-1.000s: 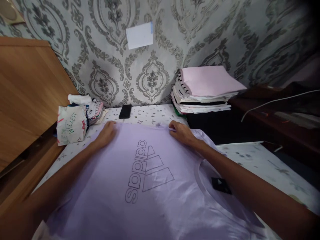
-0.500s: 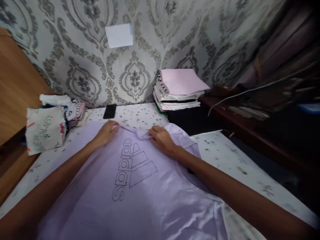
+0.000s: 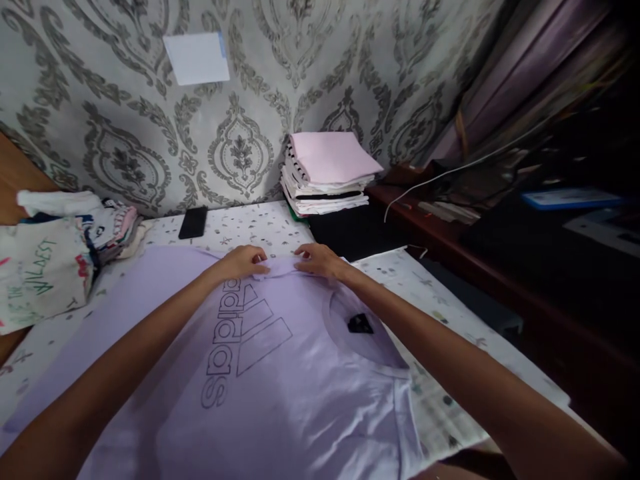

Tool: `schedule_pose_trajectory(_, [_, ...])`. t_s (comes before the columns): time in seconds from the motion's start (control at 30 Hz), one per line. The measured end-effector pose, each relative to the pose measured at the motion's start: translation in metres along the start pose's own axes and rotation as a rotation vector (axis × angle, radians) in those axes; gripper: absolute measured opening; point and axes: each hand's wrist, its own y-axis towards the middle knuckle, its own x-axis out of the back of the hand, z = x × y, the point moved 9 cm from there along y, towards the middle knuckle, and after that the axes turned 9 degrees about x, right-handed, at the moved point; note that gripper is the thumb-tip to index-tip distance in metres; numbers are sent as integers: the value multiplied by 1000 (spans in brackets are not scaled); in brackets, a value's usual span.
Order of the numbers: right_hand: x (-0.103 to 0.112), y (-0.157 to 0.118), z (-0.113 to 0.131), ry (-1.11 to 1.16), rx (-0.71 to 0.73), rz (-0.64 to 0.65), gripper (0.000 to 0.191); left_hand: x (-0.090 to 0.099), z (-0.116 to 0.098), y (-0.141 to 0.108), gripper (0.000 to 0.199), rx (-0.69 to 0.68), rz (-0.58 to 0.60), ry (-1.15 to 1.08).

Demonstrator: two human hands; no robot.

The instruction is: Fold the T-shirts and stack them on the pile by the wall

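A lavender T-shirt (image 3: 315, 380) with an outlined adidas print lies spread on its side before me, its neckline to the right with a black label inside. My left hand (image 3: 244, 261) is closed on fabric at the shirt's far edge, just above the print. Beside it, my right hand (image 3: 321, 260) pinches the same far edge, where a sleeve is turned over onto the shirt. A short folded stretch of cloth shows between the two hands. Some fingertips are hidden in the fabric.
A black phone (image 3: 193, 223) lies beyond the shirt on the patterned white sheet (image 3: 240, 227). Folded clothes (image 3: 330, 160) are stacked by the wall, next to a black flat item (image 3: 355, 233). More clothes (image 3: 45, 267) sit at left. A dark wooden edge (image 3: 440, 233) and white cable run along the right.
My left hand has moved right along the far edge, closer to my right hand. The sleeve is now folded inward, and the neckline with its label shows. The view has shifted right.
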Motion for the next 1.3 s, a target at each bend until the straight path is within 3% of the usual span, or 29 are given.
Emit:
schedule_pose_trajectory(0.13, [10, -10, 4, 91, 16, -138, 20, 8, -11, -5, 12, -55, -91, -5])
schedule_pose_trajectory(0.3, [32, -14, -5, 329, -67, -302, 18, 42, -29, 11, 7, -55, -294, -81])
schedule_pose_trajectory(0.43, [48, 9, -13, 345, -68, -363, 14, 56, -49, 27, 10, -127, -259, -381])
schedule_pose_trajectory(0.5, [46, 22, -15, 404, -55, -334, 30, 58, -58, 30, 13, -189, -193, -495])
schedule_pose_trajectory(0.57, [33, 34, -12, 602, -30, -205, 47, 59, -61, 32, 15, -229, -142, -553])
schedule_pose_trajectory(0.63, [20, 39, -1, 840, 38, -60, 54, 60, -58, 32, 15, -237, -128, -572])
schedule_pose_trajectory(0.7, [19, 39, 8, 974, 122, -14, 55, 62, -53, 33, 14, -234, -145, -559])
schedule_pose_trajectory(0.8, [36, 42, 5, 859, 175, -134, 39, 65, -45, 39, 13, -239, -202, -524])
schedule_pose_trajectory(0.87, [60, 47, -2, 584, 175, -288, 30, 66, -42, 45, 10, -244, -257, -487])
schedule_pose_trajectory(0.93, [88, 50, -2, 266, 177, -446, 35, 66, -41, 51, 5, -252, -328, -419])
schedule_pose_trajectory(1.03, [114, 57, 7, -70, 169, -554, 49, 59, -43, 52, 19, -247, -428, -271])
schedule_pose_trajectory(1.13, [110, 53, 19, -151, 159, -549, 54, 32, -47, 31, 32, -275, -423, -109])
schedule_pose_trajectory(1.2, [88, 37, 30, -125, 200, -520, 51, 6, -48, 4, 33, -345, -363, -12])
schedule_pose_trajectory(1.3, [32, -5, 45, -76, 357, -395, 45, -30, -35, -44, 40, -350, -260, 115])
